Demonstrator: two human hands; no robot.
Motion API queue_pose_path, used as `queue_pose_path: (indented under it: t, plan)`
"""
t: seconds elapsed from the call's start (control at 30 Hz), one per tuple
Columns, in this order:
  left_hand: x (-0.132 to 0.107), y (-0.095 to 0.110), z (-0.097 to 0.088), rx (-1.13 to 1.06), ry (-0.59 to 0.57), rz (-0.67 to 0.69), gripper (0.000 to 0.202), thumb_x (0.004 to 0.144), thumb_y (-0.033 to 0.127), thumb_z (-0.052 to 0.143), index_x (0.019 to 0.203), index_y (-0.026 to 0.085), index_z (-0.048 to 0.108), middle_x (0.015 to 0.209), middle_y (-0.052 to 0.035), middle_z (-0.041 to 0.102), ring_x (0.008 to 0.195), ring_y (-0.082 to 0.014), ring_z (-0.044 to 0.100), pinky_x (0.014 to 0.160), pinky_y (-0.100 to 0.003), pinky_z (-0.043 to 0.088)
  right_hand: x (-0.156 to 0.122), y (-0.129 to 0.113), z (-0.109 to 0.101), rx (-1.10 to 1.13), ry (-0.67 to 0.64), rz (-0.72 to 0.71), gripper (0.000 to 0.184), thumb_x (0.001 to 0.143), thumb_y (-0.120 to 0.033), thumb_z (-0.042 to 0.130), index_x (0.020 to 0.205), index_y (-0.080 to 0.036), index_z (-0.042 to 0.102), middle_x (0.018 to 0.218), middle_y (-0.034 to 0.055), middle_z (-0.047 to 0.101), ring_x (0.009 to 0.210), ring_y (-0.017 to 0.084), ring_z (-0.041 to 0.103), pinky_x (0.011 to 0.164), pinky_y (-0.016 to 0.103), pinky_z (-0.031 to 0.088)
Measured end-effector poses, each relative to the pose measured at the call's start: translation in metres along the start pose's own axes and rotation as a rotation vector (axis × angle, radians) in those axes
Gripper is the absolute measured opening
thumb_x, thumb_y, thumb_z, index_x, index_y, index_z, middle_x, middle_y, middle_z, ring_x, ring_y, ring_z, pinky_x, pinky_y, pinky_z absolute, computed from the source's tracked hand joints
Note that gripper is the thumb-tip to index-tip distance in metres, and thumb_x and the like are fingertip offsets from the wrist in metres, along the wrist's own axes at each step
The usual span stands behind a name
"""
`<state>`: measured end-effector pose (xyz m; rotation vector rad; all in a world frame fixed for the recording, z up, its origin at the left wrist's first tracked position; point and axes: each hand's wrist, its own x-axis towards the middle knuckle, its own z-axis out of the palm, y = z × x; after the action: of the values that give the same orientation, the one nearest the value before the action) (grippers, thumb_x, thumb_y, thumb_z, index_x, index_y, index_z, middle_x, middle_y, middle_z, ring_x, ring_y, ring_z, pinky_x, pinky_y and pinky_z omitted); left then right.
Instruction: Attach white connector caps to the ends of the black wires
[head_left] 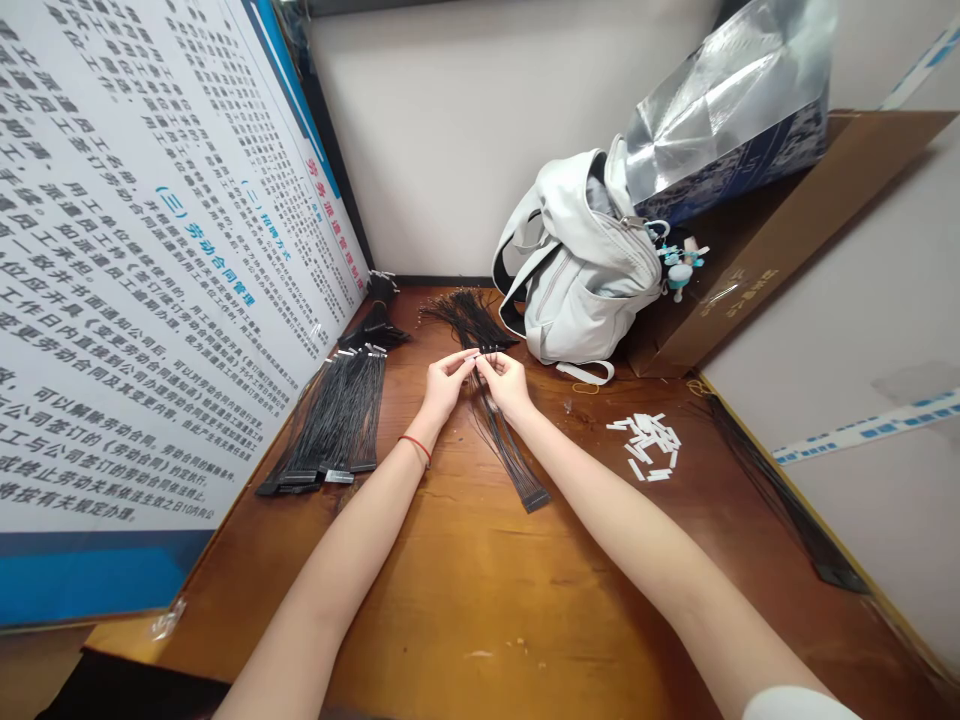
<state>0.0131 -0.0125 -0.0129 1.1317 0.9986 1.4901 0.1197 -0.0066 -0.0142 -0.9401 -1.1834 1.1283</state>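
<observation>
My left hand (442,388) and right hand (506,385) pinch the thin black wire bunch (491,425) tight; it looks light and floppy, so holding near the end seems best.

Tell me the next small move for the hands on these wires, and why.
Probably even up the wire tips in the pinch. The left hand and right hand both pinch the free end of the thin black wire bundle, and its black connector hangs clear of them. The neighbouring wire bundles end in tidy white-tipped rows.
</observation>
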Motion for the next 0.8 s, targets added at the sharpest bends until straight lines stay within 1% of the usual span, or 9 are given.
queue_pose_path:
  t: [0.07, 0.17, 0.23, 0.3, 0.33, 0.43, 0.5, 0.63, 0.8]
  plan:
    - [0.001, -0.002, -0.001, -0.028, 0.012, 0.002, 0.029, 0.061, 0.029, 0.072, 0.086, 0.015, 0.069, 0.094, -0.0087, 0.069, 0.090, -0.0207, 0.063, 0.084, -0.035, 0.048, -0.002, -0.002, 0.001, 0.001, 0.010, -0.012, 0.030, 0.064, -0.046, 0.068, 0.069, -0.017, 0.058, 0.069, 0.0007, 0.060, 0.065, 0.013, 0.055, 0.065, 0.024, 0.046]
    - [0.004, -0.005, -0.003, -0.109, 0.093, -0.016, 0.032, 0.062, 0.031, 0.071, 0.088, 0.013, 0.066, 0.089, -0.0099, 0.069, 0.085, -0.0198, 0.065, 0.082, -0.034, 0.049, -0.015, -0.008, -0.004, -0.018, 0.021, -0.014, 0.029, 0.064, -0.043, 0.069, 0.070, -0.017, 0.058, 0.072, 0.0005, 0.061, 0.067, 0.013, 0.056, 0.068, 0.024, 0.046]
    - [0.006, -0.006, -0.006, -0.162, 0.148, -0.031, 0.033, 0.064, 0.031, 0.069, 0.091, 0.013, 0.064, 0.086, -0.0097, 0.069, 0.080, -0.0186, 0.065, 0.079, -0.034, 0.050, -0.032, -0.016, -0.014, -0.052, -0.051, 0.036, 0.028, 0.064, -0.042, 0.069, 0.068, -0.017, 0.057, 0.065, -0.0007, 0.059, 0.060, 0.012, 0.054, 0.062, 0.024, 0.046]
    - [0.007, -0.007, -0.007, -0.188, 0.169, -0.035, 0.033, 0.065, 0.031, 0.069, 0.091, 0.013, 0.063, 0.085, -0.0093, 0.068, 0.079, -0.0176, 0.065, 0.078, -0.032, 0.050, -0.054, -0.025, -0.027, -0.106, -0.206, 0.109, 0.028, 0.065, -0.042, 0.069, 0.069, -0.017, 0.058, 0.060, -0.0006, 0.058, 0.055, 0.011, 0.054, 0.057, 0.024, 0.046]
    - [0.008, -0.007, -0.008, -0.193, 0.170, -0.034, 0.032, 0.066, 0.031, 0.069, 0.091, 0.013, 0.062, 0.085, -0.0091, 0.068, 0.079, -0.0175, 0.065, 0.078, -0.032, 0.050, -0.065, -0.030, -0.034, -0.133, -0.244, 0.136, 0.027, 0.067, -0.042, 0.068, 0.069, -0.017, 0.058, 0.059, -0.0001, 0.059, 0.053, 0.012, 0.054, 0.055, 0.024, 0.046]
    - [0.007, -0.007, -0.008, -0.180, 0.171, -0.020, 0.033, 0.065, 0.033, 0.069, 0.091, 0.012, 0.062, 0.083, -0.0091, 0.067, 0.079, -0.0183, 0.065, 0.076, -0.032, 0.050, -0.096, -0.044, -0.054, -0.230, -0.308, 0.173, 0.023, 0.071, -0.039, 0.066, 0.071, -0.017, 0.059, 0.061, 0.0012, 0.060, 0.055, 0.013, 0.057, 0.055, 0.025, 0.048]
    - [0.007, -0.007, -0.007, -0.159, 0.171, -0.010, 0.035, 0.064, 0.034, 0.069, 0.090, 0.012, 0.062, 0.083, -0.0094, 0.067, 0.078, -0.0189, 0.065, 0.073, -0.031, 0.050, -0.109, -0.051, -0.064, -0.277, -0.332, 0.173, 0.020, 0.071, -0.036, 0.066, 0.075, -0.017, 0.061, 0.068, 0.0025, 0.062, 0.061, 0.014, 0.060, 0.061, 0.027, 0.050]
    - [0.005, -0.005, -0.006, -0.140, 0.179, -0.006, 0.036, 0.063, 0.036, 0.069, 0.089, 0.012, 0.062, 0.082, -0.0095, 0.067, 0.078, -0.0195, 0.065, 0.068, -0.029, 0.050, -0.117, -0.062, -0.075, -0.257, -0.417, 0.236, 0.020, 0.069, -0.026, 0.066, 0.087, -0.018, 0.063, 0.083, 0.0055, 0.066, 0.076, 0.016, 0.063, 0.073, 0.031, 0.052]
    - [0.004, -0.004, -0.006, -0.133, 0.177, -0.019, 0.037, 0.063, 0.035, 0.069, 0.090, 0.012, 0.062, 0.082, -0.0100, 0.067, 0.077, -0.0195, 0.065, 0.065, -0.028, 0.049, -0.112, -0.063, -0.080, -0.191, -0.493, 0.301, 0.028, 0.064, -0.015, 0.065, 0.093, -0.017, 0.061, 0.087, 0.0070, 0.066, 0.082, 0.017, 0.064, 0.081, 0.033, 0.052]
